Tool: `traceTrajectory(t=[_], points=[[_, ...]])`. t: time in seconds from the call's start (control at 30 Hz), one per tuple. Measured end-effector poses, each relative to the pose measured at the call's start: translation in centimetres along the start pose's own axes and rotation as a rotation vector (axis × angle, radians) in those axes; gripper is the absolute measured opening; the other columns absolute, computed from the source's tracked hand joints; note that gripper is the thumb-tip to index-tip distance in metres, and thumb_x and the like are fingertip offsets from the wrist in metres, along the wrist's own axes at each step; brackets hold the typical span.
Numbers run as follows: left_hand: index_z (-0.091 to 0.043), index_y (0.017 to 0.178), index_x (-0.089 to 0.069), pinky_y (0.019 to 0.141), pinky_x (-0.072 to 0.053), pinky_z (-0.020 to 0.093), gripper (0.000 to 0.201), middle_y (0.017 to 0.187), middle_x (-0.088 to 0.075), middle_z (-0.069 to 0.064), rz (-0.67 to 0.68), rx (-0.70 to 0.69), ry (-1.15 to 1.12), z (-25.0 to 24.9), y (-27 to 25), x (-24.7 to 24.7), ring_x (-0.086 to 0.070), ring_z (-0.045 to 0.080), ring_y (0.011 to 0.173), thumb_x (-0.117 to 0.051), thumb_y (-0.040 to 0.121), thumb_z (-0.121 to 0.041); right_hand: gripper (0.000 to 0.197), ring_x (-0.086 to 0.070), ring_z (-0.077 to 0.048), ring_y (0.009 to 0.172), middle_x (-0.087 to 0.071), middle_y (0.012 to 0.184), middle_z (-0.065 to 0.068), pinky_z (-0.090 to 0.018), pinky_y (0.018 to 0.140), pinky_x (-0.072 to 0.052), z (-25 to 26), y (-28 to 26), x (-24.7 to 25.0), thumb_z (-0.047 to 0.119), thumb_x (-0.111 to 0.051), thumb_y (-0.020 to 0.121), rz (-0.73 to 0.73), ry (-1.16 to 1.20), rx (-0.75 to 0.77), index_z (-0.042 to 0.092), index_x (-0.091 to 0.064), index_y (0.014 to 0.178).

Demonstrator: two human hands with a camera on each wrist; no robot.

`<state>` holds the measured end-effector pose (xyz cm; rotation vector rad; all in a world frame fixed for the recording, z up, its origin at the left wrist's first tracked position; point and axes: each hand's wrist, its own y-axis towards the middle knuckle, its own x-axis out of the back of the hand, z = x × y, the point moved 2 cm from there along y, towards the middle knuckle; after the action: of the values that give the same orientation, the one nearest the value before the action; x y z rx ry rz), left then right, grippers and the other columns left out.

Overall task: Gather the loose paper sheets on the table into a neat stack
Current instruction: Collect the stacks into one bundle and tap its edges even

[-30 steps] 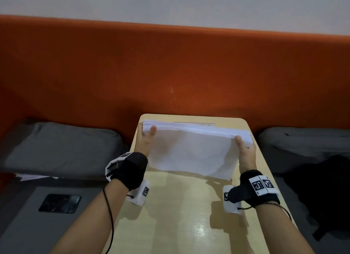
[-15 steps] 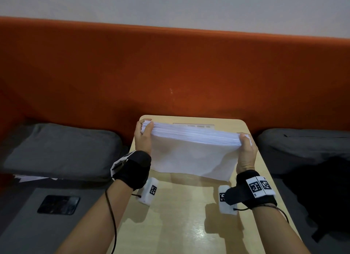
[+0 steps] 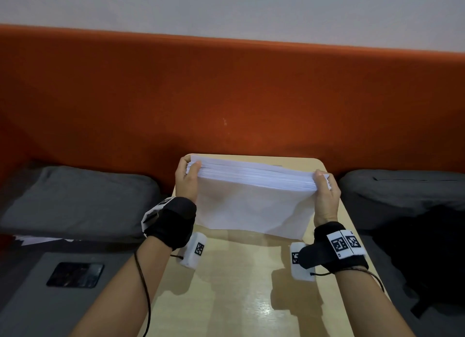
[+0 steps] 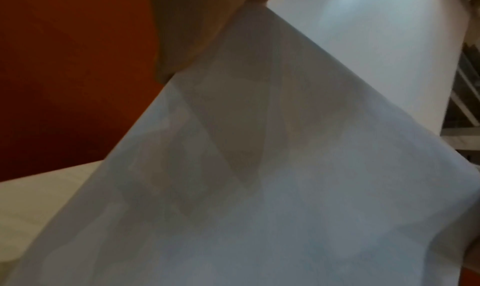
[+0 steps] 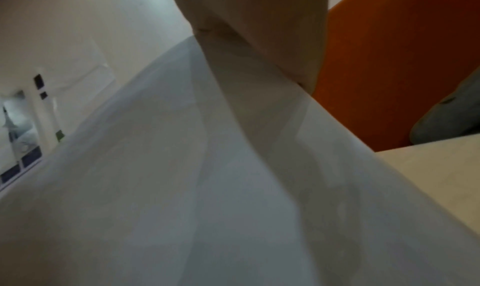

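A thick stack of white paper sheets (image 3: 254,201) stands on its long edge on the light wooden table (image 3: 239,286), its top leaning away from me. My left hand (image 3: 187,177) grips the stack's left end, thumb on the near face. The right end is gripped the same way by my right hand (image 3: 325,188). In the left wrist view the paper (image 4: 272,187) fills the frame under my thumb (image 4: 205,23). The right wrist view shows the paper (image 5: 207,187) likewise, with my thumb (image 5: 259,33) on it.
An orange padded backrest (image 3: 226,97) runs behind the table. Grey cushions lie to the left (image 3: 75,198) and right (image 3: 402,193). A dark phone (image 3: 75,275) lies on the seat at the left; a black bag (image 3: 427,256) sits at the right.
Both hands have slid up to the stack's upper corners and squeezed its ends together. The stack now stands a little more upright, with its top edge looking more even.
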<state>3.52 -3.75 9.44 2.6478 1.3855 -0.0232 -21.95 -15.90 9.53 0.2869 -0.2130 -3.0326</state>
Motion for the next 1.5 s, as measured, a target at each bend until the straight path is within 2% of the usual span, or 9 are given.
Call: traceTrajectory(t=[0.13, 0.3, 0.37, 0.47, 0.67, 0.93, 1.27, 1.4, 1.5], points=[[-0.015, 0.104, -0.051, 0.090, -0.038, 0.034, 0.017, 0.103, -0.051, 0.002, 0.018, 0.012, -0.040, 0.5, 0.0, 0.3, -0.048, 0.019, 0.099, -0.043, 0.097, -0.028, 0.025, -0.050, 0.010, 0.056, -0.050, 0.076, 0.006, -0.018, 0.058, -0.039, 0.0, 0.1, 0.0, 0.043, -0.053, 0.084, 0.038, -0.008, 0.017, 0.019, -0.052, 0.079], [-0.015, 0.121, -0.036, 0.082, -0.047, 0.016, 0.105, 0.108, -0.051, -0.001, 0.117, -0.022, -0.147, 2.0, -1.8, 1.2, -0.056, 0.001, 0.097, -0.053, 0.049, -0.089, 0.118, -0.056, -0.008, 0.097, -0.057, 0.110, 0.001, -0.022, 0.080, -0.046, -3.0, -0.7, 2.1, 0.095, -0.048, 0.045, 0.141, -0.047, -0.044, 0.010, -0.047, 0.127], [-0.011, 0.121, -0.031, 0.069, -0.047, 0.009, 0.101, 0.100, -0.051, -0.006, 0.198, -0.026, -0.079, 3.0, -2.7, 1.6, -0.058, -0.013, 0.082, -0.070, 0.050, -0.072, 0.098, -0.055, -0.006, 0.098, -0.057, 0.111, 0.003, -0.019, 0.080, -0.046, -4.0, -1.9, 2.6, 0.078, -0.062, 0.056, 0.188, -0.093, -0.110, 0.011, -0.047, 0.126], [-0.001, 0.119, -0.046, 0.064, -0.047, 0.009, 0.064, 0.101, -0.061, 0.003, 0.175, 0.093, 0.085, 4.9, -2.3, 1.9, -0.062, 0.008, 0.089, -0.079, 0.068, -0.020, 0.020, -0.058, -0.009, 0.084, -0.061, 0.093, 0.005, -0.010, 0.057, -0.049, -4.4, -2.9, 2.5, 0.014, -0.071, 0.081, 0.189, -0.070, -0.177, 0.020, -0.058, 0.096], [-0.021, 0.102, -0.044, 0.058, -0.045, 0.003, 0.038, 0.084, -0.057, -0.011, 0.064, 0.047, 0.121, 3.6, -2.0, 0.7, -0.057, 0.011, 0.077, -0.073, 0.078, -0.013, 0.037, -0.061, -0.027, 0.102, -0.066, 0.107, -0.007, -0.038, 0.087, -0.051, -5.3, -1.7, 2.1, 0.015, -0.074, 0.078, 0.060, -0.108, -0.163, 0.010, -0.061, 0.112], [-0.032, 0.102, -0.044, 0.067, -0.048, 0.006, 0.047, 0.091, -0.059, -0.013, -0.002, -0.070, -0.006, 1.6, -0.7, 1.5, -0.060, -0.015, 0.071, -0.068, 0.079, 0.001, 0.034, -0.063, -0.006, 0.082, -0.065, 0.095, 0.004, -0.009, 0.063, -0.050, -1.7, -0.4, 0.4, 0.008, -0.073, 0.077, 0.082, -0.049, -0.047, 0.011, -0.060, 0.107], [-0.017, 0.120, -0.036, 0.080, -0.050, 0.016, 0.073, 0.104, -0.053, -0.007, 0.109, 0.011, 0.050, 2.7, -0.9, 3.0, -0.055, 0.020, 0.102, -0.078, 0.065, 0.007, 0.030, -0.066, 0.004, 0.068, -0.066, 0.089, 0.002, -0.013, 0.058, -0.051, -3.9, -1.7, 0.9, -0.010, -0.069, 0.074, 0.234, -0.126, -0.158, 0.003, -0.062, 0.100], [-0.009, 0.135, -0.036, 0.110, -0.027, 0.054, 0.090, 0.134, -0.040, 0.015, -0.038, -0.528, 0.559, -0.5, -0.5, 1.9, -0.032, 0.033, 0.130, -0.084, 0.060, -0.023, 0.029, -0.065, 0.001, 0.068, -0.068, 0.091, -0.004, -0.019, 0.062, -0.052, -3.2, -2.0, 0.3, -0.007, -0.070, 0.075, 0.242, -0.117, -0.139, 0.005, -0.064, 0.100], [-0.016, 0.131, -0.039, 0.105, -0.016, 0.061, 0.094, 0.135, -0.048, 0.011, 0.278, -1.044, 0.968, -3.6, -1.4, -2.1, -0.030, 0.025, 0.132, -0.085, 0.052, -0.033, 0.031, -0.065, -0.011, 0.084, -0.068, 0.096, -0.007, -0.030, 0.079, -0.052, -2.6, -2.3, -0.9, -0.009, -0.072, 0.072, 0.268, -0.119, -0.060, 0.014, -0.069, 0.093]])
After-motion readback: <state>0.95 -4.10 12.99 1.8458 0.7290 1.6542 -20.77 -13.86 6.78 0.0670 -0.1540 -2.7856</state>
